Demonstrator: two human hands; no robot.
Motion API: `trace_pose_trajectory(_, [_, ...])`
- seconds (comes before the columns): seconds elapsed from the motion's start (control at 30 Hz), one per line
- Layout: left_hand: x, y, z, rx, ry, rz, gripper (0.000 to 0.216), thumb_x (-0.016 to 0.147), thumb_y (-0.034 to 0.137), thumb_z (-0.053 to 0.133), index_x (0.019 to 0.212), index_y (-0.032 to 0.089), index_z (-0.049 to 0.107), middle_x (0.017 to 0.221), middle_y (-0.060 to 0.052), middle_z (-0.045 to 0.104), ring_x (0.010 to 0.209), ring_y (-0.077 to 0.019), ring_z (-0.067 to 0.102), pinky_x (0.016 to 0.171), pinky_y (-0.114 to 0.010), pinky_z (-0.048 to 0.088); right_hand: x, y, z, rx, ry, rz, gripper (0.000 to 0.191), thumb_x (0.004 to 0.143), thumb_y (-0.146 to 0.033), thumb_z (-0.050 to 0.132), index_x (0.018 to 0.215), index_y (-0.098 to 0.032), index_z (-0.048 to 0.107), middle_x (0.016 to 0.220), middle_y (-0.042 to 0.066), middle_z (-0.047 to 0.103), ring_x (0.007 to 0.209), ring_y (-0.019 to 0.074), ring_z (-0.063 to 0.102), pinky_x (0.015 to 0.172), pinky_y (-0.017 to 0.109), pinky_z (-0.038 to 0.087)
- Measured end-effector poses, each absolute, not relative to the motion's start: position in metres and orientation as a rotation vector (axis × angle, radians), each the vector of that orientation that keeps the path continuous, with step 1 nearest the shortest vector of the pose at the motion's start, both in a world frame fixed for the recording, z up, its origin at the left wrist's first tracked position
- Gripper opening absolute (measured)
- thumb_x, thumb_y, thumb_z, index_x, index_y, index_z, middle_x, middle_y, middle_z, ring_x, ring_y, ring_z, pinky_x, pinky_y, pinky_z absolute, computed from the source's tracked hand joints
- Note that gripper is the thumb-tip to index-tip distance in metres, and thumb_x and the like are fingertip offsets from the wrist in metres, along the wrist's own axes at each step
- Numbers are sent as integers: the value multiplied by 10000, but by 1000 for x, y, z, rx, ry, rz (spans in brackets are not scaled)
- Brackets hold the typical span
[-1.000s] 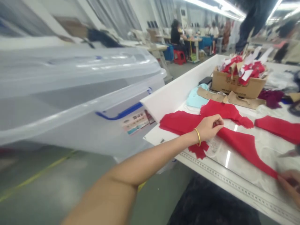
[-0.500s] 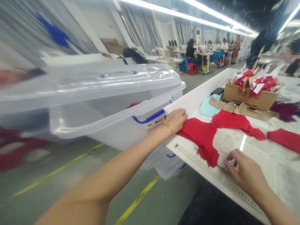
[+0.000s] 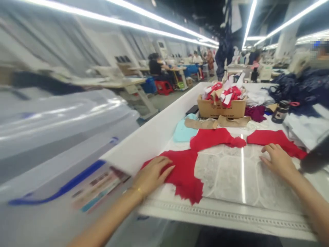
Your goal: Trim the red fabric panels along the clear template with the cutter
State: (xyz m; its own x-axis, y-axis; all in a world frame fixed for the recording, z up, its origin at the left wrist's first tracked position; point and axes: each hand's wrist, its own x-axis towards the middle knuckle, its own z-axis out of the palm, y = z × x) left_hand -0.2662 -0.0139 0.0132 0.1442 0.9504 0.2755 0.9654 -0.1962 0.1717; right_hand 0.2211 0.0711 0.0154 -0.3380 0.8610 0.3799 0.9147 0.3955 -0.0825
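Note:
My left hand [image 3: 154, 171] lies flat on a red cut fabric piece [image 3: 183, 169] at the left end of the table, its fingers stretched out. Over the grey patterned table cover [image 3: 228, 175], my right hand [image 3: 279, 159] is held with fingers slightly bent and apart, nothing in them. Just beyond it is a second red fabric piece [image 3: 273, 137]; I cannot tell whether the fingertips touch it. Between the hands, farther back, a third red piece [image 3: 216, 138] meets the edge of the left one.
A cardboard box [image 3: 221, 108] of red and white scraps stands at the back, behind brown pattern pieces [image 3: 202, 123] and light-blue fabric [image 3: 183, 132]. A lidded clear plastic bin [image 3: 64, 144] adjoins the table's left. A dark bottle [image 3: 280, 111] and a blurred dark object [image 3: 317, 154] are right.
The view has swung right. My left hand has shifted from the table's edge onto the red fabric. My right hand has moved away from the front edge, towards the right-hand red piece.

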Motion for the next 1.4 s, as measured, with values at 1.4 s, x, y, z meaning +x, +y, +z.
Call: trace_pose_trajectory(1.4, [12,120,34,-2711,-1339,-1257,201,993,284,546,858,219,681,939,-65,733,954,-229,676,908,-374,549,263,98,2,-1646,-1836,50,139,858,-291,699,981,-231,725,1063,77,694,1042,279,611,1009,438,458])
